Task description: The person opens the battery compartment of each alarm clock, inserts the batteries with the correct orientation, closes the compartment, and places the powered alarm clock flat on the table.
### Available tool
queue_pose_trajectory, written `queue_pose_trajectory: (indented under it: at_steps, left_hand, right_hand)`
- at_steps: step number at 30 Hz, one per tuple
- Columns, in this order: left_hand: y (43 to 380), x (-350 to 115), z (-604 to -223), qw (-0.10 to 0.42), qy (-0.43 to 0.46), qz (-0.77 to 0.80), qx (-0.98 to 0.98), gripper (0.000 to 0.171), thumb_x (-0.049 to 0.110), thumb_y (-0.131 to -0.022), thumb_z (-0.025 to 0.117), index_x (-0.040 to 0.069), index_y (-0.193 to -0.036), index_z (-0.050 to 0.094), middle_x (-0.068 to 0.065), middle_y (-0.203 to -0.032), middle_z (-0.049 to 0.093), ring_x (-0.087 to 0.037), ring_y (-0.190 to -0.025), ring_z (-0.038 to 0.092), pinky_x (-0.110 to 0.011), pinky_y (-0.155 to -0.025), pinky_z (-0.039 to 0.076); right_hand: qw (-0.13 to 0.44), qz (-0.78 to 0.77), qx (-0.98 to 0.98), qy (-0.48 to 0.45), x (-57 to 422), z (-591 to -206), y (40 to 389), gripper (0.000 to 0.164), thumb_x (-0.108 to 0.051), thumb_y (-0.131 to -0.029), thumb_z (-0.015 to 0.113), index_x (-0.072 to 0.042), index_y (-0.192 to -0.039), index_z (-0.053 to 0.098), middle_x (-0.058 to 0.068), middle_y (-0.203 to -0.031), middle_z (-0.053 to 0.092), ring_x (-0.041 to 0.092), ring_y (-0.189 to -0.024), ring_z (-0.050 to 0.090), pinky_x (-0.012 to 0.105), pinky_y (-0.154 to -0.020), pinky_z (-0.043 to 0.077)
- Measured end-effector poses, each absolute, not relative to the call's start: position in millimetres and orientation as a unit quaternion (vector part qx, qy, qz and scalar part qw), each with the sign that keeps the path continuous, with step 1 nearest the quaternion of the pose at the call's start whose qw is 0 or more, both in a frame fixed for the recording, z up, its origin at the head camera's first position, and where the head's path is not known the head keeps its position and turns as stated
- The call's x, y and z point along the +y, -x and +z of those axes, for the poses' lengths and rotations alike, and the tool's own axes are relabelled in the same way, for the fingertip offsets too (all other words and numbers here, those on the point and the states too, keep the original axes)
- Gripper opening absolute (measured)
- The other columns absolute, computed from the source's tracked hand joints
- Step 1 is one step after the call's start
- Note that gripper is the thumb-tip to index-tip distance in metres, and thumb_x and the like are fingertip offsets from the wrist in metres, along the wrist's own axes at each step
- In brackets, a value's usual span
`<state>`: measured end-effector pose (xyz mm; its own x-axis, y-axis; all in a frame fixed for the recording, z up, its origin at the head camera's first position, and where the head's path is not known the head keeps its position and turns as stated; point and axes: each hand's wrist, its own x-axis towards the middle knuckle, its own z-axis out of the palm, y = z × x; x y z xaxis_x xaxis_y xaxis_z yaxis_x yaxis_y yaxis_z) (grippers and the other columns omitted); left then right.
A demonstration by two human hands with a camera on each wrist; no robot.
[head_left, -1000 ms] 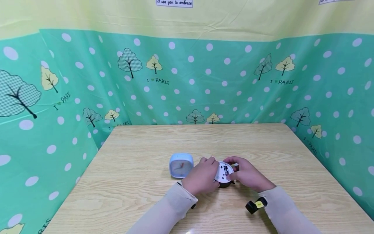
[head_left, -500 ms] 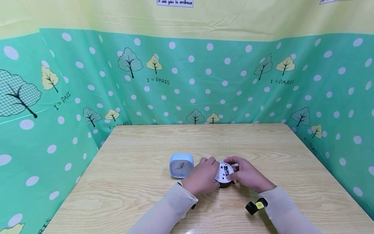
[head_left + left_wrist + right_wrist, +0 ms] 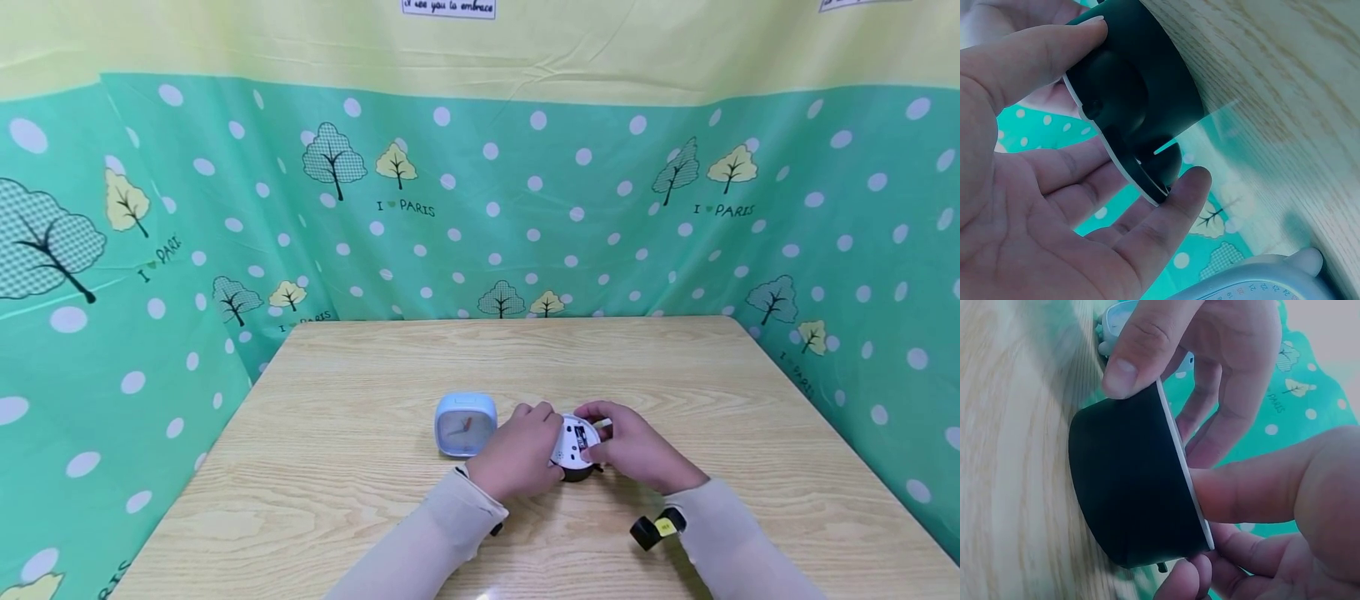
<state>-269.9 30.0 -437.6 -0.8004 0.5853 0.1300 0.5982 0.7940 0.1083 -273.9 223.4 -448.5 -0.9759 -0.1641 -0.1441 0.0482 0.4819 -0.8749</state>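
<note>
A round black clock [image 3: 567,448] with a white back lies back side up, tipped toward the right, on the wooden table; dark marks and small knobs show on that back. My left hand [image 3: 522,450] grips its left side, with the thumb on the black body [image 3: 1119,75] and the fingers around the far edge. From the right, my right hand [image 3: 636,446] holds the opposite edge, its thumb pressed on the white back. In the right wrist view the black side wall [image 3: 1129,481] stands close over the wood, and a small dark peg [image 3: 1162,567] pokes out below.
A light blue square alarm clock [image 3: 466,427] stands upright just left of my left hand. Under my right cuff sits a black wrist camera [image 3: 654,529] with a yellow label. Green dotted curtains [image 3: 525,208] enclose the table [image 3: 337,400] at the back and sides.
</note>
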Motion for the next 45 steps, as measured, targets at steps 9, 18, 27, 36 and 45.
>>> queue_pose_trajectory:
  at_steps: [9,18,27,36,45]
  left_hand:
    - [269,31,-437,0.046,0.317,-0.069,-0.945,0.06,0.037,-0.074,0.075,0.011,-0.124,0.055,0.002,-0.116,0.054,-0.017,-0.101,0.047,-0.025,-0.082,0.046]
    - [270,30,-438,0.044,0.314,-0.064,-0.946,0.06,0.037,-0.075,0.075,0.01,-0.125,0.055,0.001,-0.116,0.053,-0.017,-0.101,0.047,-0.025,-0.082,0.046]
    - [269,29,-437,0.052,0.318,-0.058,-0.945,0.059,0.039,-0.075,0.075,0.011,-0.123,0.056,0.001,-0.114,0.054,-0.016,-0.097,0.047,-0.025,-0.079,0.045]
    - [271,23,-439,0.049,0.314,-0.059,-0.946,0.06,0.036,-0.073,0.075,0.011,-0.124,0.055,0.001,-0.115,0.054,-0.019,-0.102,0.048,-0.027,-0.084,0.047]
    - [271,25,-440,0.048,0.317,-0.072,-0.945,0.061,0.036,-0.073,0.075,0.01,-0.125,0.055,0.0,-0.118,0.054,-0.019,-0.105,0.049,-0.028,-0.084,0.048]
  right_hand:
    - [0.109,-0.521,0.846,0.025,225,-451,275,0.06,0.001,-0.074,0.072,-0.012,-0.128,0.053,0.006,-0.123,0.054,0.024,-0.097,0.055,0.033,-0.072,0.048]
    - [0.091,-0.511,0.854,0.032,222,-453,276,0.06,0.002,-0.072,0.073,-0.013,-0.127,0.054,0.006,-0.123,0.055,0.024,-0.095,0.053,0.034,-0.07,0.046]
    - [0.075,-0.493,0.866,0.028,221,-453,274,0.053,-0.003,-0.077,0.068,-0.012,-0.128,0.054,0.005,-0.121,0.057,0.022,-0.092,0.056,0.033,-0.071,0.048]
    - [-0.044,-0.367,0.929,-0.012,233,-458,283,0.034,-0.021,-0.087,0.062,-0.01,-0.118,0.061,0.011,-0.113,0.054,0.023,-0.089,0.052,0.032,-0.068,0.044]
    - [-0.05,-0.254,0.966,-0.029,249,-464,286,0.053,-0.035,-0.079,0.074,0.001,-0.116,0.061,0.019,-0.112,0.057,0.031,-0.098,0.055,0.045,-0.078,0.046]
